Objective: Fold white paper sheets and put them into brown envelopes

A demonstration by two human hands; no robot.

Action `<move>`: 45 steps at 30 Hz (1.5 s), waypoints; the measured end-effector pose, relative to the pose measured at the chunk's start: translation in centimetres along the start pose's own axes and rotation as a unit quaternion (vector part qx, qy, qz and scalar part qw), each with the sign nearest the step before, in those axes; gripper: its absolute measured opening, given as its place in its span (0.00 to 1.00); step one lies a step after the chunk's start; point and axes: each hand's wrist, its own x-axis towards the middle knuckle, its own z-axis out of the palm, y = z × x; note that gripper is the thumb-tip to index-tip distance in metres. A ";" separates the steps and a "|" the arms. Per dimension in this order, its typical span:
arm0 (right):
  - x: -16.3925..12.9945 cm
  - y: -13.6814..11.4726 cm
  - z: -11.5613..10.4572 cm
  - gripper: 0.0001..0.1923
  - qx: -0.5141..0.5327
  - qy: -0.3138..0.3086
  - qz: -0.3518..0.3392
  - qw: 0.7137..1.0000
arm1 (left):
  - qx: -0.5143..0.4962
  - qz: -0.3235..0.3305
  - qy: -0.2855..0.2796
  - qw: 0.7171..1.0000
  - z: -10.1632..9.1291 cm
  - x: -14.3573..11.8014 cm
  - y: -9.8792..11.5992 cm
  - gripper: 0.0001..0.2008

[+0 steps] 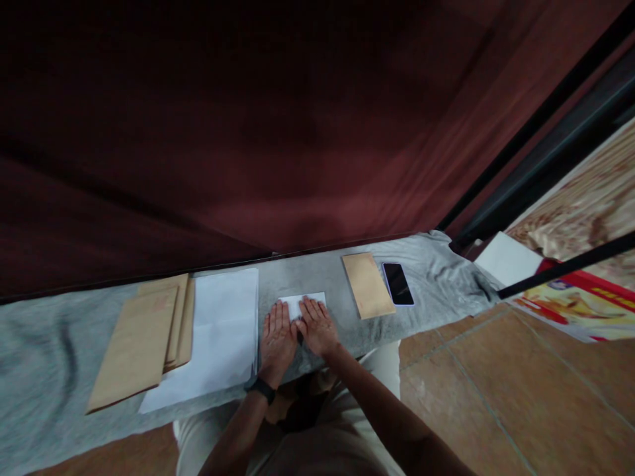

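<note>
A small white folded sheet of paper [301,299] lies on the grey cloth in front of me. My left hand [278,334] rests flat on its left part, fingers stretched out. On the right part, my right hand [317,325] presses down with its fingers extended, and the two thumbs meet near the paper's lower edge. Both hands cover much of the sheet. To the left is a stack of large white paper sheets [225,324], partly under several brown envelopes [136,344]. A single brown envelope [368,284] lies right of my hands.
A dark-screened phone [397,284] sits beside the single envelope. The grey cloth [436,284] covers a narrow surface against a dark red curtain [297,165]. At right are a black metal bar [565,263], a red and yellow printed package [580,301] and a tiled floor [466,390].
</note>
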 end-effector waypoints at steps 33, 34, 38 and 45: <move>-2.9 5.1 -1.7 0.28 -0.062 0.046 0.073 0.994 | -0.036 -0.011 0.029 0.999 0.2 -2.3 1.7 0.31; -2.8 5.1 -1.8 0.28 -0.062 0.050 0.079 0.994 | -0.032 -0.013 0.032 0.999 0.2 -2.4 1.5 0.31; -2.3 3.7 -2.3 0.28 -0.030 0.045 0.047 0.997 | -0.028 -0.021 0.043 0.998 0.2 -2.5 1.4 0.31; -2.2 0.7 -1.2 0.26 0.013 -0.002 -0.069 0.998 | -0.021 -0.001 0.026 0.999 -0.2 -2.4 1.5 0.28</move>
